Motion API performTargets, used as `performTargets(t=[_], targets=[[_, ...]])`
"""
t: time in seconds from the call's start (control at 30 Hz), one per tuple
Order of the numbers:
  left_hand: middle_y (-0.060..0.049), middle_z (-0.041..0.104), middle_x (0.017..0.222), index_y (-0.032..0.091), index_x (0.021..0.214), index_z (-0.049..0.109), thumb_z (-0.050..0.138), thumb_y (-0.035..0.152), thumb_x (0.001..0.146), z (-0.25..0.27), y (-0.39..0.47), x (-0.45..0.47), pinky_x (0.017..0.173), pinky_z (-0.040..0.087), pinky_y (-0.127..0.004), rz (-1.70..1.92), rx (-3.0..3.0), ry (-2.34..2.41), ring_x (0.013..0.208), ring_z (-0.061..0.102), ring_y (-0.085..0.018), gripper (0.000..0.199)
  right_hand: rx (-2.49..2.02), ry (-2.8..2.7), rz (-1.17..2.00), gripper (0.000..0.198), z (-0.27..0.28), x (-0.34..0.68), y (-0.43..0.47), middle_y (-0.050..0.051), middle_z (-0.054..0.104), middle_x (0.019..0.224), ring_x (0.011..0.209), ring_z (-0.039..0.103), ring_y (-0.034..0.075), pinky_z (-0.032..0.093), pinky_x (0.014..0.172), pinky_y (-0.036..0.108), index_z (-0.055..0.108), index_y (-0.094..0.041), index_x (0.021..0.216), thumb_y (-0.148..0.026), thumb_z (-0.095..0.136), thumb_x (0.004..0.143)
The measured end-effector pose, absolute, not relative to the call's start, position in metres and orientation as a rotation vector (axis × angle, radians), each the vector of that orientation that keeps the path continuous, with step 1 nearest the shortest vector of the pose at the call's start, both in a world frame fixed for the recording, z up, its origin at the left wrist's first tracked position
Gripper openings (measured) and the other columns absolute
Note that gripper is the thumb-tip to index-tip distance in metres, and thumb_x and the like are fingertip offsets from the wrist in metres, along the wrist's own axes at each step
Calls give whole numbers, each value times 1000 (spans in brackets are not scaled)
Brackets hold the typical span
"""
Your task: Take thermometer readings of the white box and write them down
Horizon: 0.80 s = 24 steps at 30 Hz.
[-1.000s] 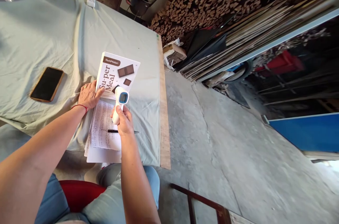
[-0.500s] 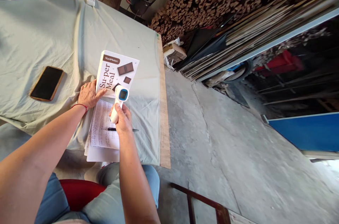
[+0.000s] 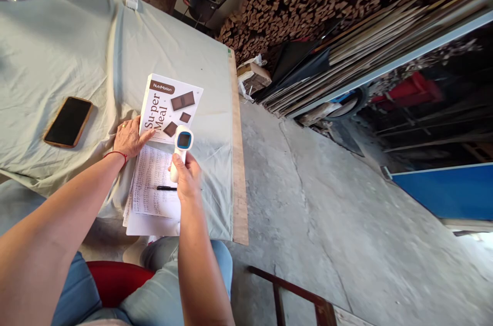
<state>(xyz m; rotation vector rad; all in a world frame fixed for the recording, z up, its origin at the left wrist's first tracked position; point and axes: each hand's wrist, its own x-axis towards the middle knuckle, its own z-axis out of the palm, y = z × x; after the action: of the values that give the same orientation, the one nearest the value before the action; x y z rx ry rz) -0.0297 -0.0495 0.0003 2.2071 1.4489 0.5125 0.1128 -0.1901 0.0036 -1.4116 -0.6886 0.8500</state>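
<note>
White box (image 3: 172, 107) reads "NutriMotion" and "Su-per Meal".

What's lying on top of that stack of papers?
A black pen lies across the papers, partly hidden by the right hand, which holds a white handheld device over them. Paper behind the hand and device, and most of the lower sheets, can't be seen.

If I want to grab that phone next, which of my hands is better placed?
Probably your left hand: it's nearer the phone and lies open, touching the box, while your right hand grips the white handheld device.
</note>
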Motion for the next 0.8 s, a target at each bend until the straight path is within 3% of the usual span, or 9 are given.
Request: performTargets(t=[0.17,0.33,0.47,0.57,0.67,0.8], targets=[[-19,65,143,13,146,53,42,57,103,0,-50,-31,120,38,-53,546,2198,1417,140,55,-37,62,-1637,-770,641,63,-4,157,-217,1,68,77,74,62,19,48,68,31,71,-16,106,-71,72,75],[-19,67,141,15,143,55,40,60,103,-5,-47,-31,121,38,-56,581,2206,1407,139,56,-38,62,-1921,-722,386,69,-9,191,-241,8,75,86,81,65,25,48,74,35,76,-14,107,-72,70,70],[-18,66,141,16,144,54,39,64,103,-6,-47,-31,120,39,-54,578,2207,1417,138,56,-38,65,-2256,-848,213,59,-23,212,-253,13,76,96,88,65,30,48,79,40,78,-16,110,-63,68,76],[-19,66,141,16,146,53,39,65,103,-4,-48,-30,118,41,-53,556,2206,1435,135,57,-38,67,-2347,-986,-72,51,-36,216,-261,19,71,117,106,62,35,46,91,46,75,-17,120,-53,65,85],[-19,65,141,16,146,54,38,65,104,-3,-48,-30,118,40,-52,545,2217,1438,137,56,-38,67,-2238,-1309,-227,35,-41,208,-273,16,66,121,112,58,32,43,99,47,77,-22,119,-38,58,95],[-17,65,143,17,146,54,36,67,104,-4,-48,-28,119,39,-52,552,2226,1430,138,55,-37,68,-2147,-1702,-160,27,-36,195,-291,9,67,105,99,57,25,40,94,42,82,-28,105,-26,57,99]])
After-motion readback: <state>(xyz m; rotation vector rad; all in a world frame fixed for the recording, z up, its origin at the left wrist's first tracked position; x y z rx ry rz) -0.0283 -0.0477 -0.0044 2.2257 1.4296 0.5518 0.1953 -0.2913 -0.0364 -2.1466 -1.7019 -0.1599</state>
